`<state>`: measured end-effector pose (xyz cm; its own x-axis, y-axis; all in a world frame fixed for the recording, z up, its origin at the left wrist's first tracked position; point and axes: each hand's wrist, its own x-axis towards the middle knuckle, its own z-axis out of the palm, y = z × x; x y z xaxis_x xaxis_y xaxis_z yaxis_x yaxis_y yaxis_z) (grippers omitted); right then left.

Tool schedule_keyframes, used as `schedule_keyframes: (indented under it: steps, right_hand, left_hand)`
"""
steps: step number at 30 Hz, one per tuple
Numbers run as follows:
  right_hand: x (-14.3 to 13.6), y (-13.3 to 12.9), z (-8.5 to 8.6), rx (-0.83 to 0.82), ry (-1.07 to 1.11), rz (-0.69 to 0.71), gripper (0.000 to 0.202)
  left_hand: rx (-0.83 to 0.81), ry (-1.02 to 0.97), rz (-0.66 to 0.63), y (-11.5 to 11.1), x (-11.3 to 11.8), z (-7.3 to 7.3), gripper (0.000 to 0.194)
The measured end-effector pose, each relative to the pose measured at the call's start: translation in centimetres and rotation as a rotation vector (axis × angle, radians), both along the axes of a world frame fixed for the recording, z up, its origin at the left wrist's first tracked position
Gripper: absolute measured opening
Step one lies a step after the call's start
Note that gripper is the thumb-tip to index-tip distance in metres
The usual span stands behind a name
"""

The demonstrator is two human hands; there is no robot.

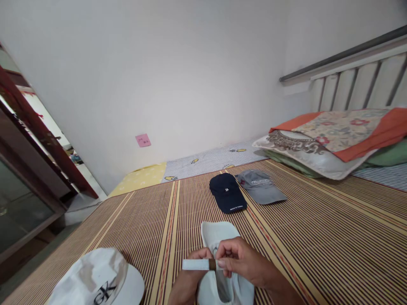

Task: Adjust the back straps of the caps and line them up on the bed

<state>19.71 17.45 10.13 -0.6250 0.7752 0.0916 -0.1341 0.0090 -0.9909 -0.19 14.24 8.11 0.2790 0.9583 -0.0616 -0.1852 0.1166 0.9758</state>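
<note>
A pale cap (221, 231) lies on the striped mat in front of me, its brim pointing away and its back opening towards me. My right hand (243, 260) pinches the cap's back strap (195, 264) by a small brown piece near its end, thumb against fingertips. Just left of it, my left hand (187, 277) is closed at the cap's strap, its fingers partly hidden behind the strap. A white cap (90, 271) with dark letters rests at the lower left, apart from both hands.
A navy cap (225, 190) and a grey cap (260, 186) touch each other farther out on the striped mat (146, 237). Pillows with an orange flowered cover (346, 127) are stacked at the right. A pink note (143, 140) sticks to the wall; a door (41, 127) stands at left.
</note>
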Motion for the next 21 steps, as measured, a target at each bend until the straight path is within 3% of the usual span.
schedule_keyframes:
  steps: [7,11,16,21]
  right_hand:
    - [0.6,0.4,-0.1,0.014,0.005,-0.005,0.017]
    - [0.9,0.5,-0.4,0.011,-0.003,-0.020,0.018]
    - [0.5,0.5,-0.7,0.044,-0.041,-0.040,0.010]
    - [-0.2,0.2,-0.6,0.061,-0.079,-0.047,0.012]
  left_hand:
    - [-0.047,-0.135,0.047,0.3,0.0,0.0,0.062]
    - [-0.027,-0.240,-0.015,-0.2,-1.0,0.9,0.078]
    - [0.112,0.032,-0.042,-0.9,-3.2,1.8,0.062]
    - [0.121,0.321,-0.005,-1.6,-3.7,3.8,0.044]
